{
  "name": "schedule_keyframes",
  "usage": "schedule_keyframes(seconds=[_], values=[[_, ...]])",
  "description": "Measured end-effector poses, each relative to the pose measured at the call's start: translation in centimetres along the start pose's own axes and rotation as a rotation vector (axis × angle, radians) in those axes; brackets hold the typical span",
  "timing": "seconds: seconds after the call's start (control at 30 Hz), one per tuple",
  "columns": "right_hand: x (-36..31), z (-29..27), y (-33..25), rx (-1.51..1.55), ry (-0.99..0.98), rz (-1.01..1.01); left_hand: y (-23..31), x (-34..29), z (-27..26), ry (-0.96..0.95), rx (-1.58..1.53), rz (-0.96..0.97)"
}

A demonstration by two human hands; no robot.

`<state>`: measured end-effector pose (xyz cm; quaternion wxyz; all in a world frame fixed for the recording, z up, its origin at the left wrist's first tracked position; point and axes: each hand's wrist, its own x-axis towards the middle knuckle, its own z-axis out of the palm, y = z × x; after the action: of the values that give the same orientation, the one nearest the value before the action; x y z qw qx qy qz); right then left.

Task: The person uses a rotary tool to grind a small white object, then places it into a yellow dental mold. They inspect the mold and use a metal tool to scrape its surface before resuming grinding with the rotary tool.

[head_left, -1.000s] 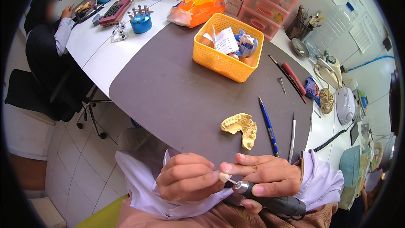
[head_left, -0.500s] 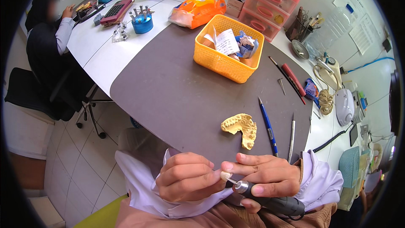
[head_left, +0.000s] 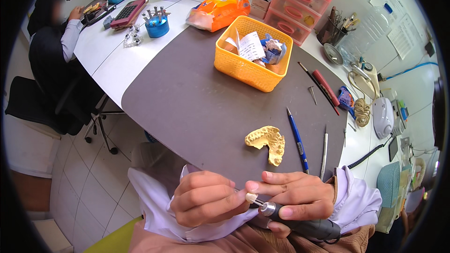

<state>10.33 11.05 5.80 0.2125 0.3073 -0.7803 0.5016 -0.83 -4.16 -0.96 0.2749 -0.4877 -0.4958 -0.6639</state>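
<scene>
My left hand [head_left: 206, 199] is closed, pinching a small cream-white dental crown [head_left: 251, 197] between thumb and fingertip. My right hand [head_left: 297, 194] wraps round a black handpiece [head_left: 302, 227] with a silver collar. The thin metal bit of the handpiece points left and meets the crown, and my right index fingertip is close above it. A short dark sliver shows by my left fingertips; I cannot make out what it is. Just beyond my hands, a yellow dental cast [head_left: 268, 143] of part of an arch lies on the grey-brown mat [head_left: 187, 107].
Right of the cast lie a blue pencil-like tool [head_left: 298, 140] and a silver carving instrument [head_left: 324, 154]. A yellow basket [head_left: 251, 72] with papers and casts stands farther off. Pink drawers [head_left: 300, 4] and an orange packet [head_left: 220, 11] are behind. A co-worker [head_left: 51, 51] sits at far left.
My left hand has shifted slightly left, and the crown seems a little turned at the bit. My right hand and the handpiece stay nearly in place.
</scene>
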Motion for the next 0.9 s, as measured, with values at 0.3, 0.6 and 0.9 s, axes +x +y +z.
schedule_keyframes(seconds=[0.3,0.6,0.9], values=[[-0.5,0.7,0.4,0.064,0.095,-0.059,0.0,0.6,-0.4,-0.025,0.024,0.029],[-0.2,0.3,0.3,0.038,0.035,-0.031,-0.1,1.1,-1.0,-0.073,0.093,0.086],[-0.2,0.7,0.3,0.053,0.086,-0.036,-0.2,1.5,-1.6,-0.136,0.148,0.159]])
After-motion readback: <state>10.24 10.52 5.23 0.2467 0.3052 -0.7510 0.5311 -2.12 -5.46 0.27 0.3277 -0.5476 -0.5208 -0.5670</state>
